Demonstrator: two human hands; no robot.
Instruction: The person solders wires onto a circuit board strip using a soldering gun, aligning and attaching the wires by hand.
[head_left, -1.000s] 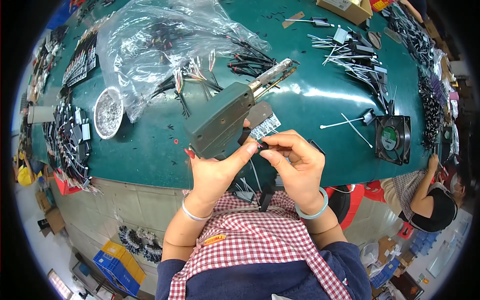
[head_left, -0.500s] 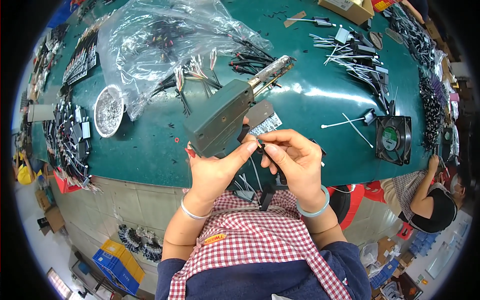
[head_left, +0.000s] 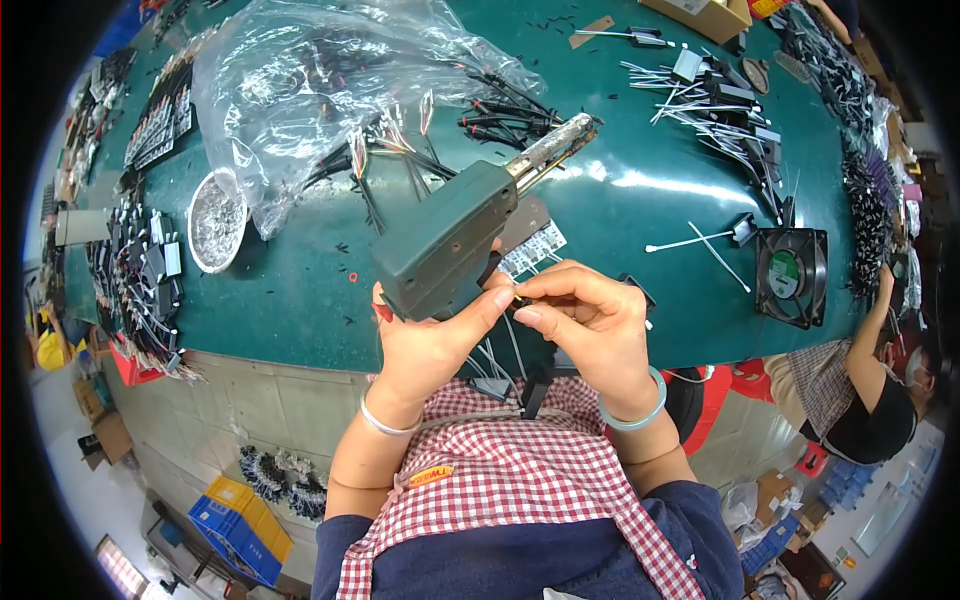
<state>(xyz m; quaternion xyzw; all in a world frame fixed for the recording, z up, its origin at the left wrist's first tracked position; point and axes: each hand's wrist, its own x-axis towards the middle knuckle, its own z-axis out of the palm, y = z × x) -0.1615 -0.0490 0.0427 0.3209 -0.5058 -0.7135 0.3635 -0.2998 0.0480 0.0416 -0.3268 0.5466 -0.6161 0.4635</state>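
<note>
A dark green soldering gun [head_left: 445, 240] is held in my left hand [head_left: 430, 345], its metal barrel [head_left: 550, 145] angled up and to the right. The thumb of that hand also reaches out to the pinch of my right hand [head_left: 600, 325]. Between the fingertips of both hands is a thin wire end [head_left: 517, 295]; the fingers partly hide it. Just beyond them lies a strip of white circuit boards [head_left: 535, 250]. White wires [head_left: 516, 345] hang below the hands, near a small black-and-silver part [head_left: 490, 388] at the table edge.
A clear plastic bag [head_left: 290, 90] and cable bundles [head_left: 400, 150] lie behind the gun. At left are a white bowl [head_left: 217, 225] and heaped wired parts [head_left: 140, 270]. A black fan [head_left: 790, 278] and piled wired parts [head_left: 725, 110] occupy the right. A co-worker [head_left: 870, 370] sits at far right.
The soldering gun has shifted slightly right and up. My right fingers have drawn closer together around the wire end. The co-worker's arm has moved up.
</note>
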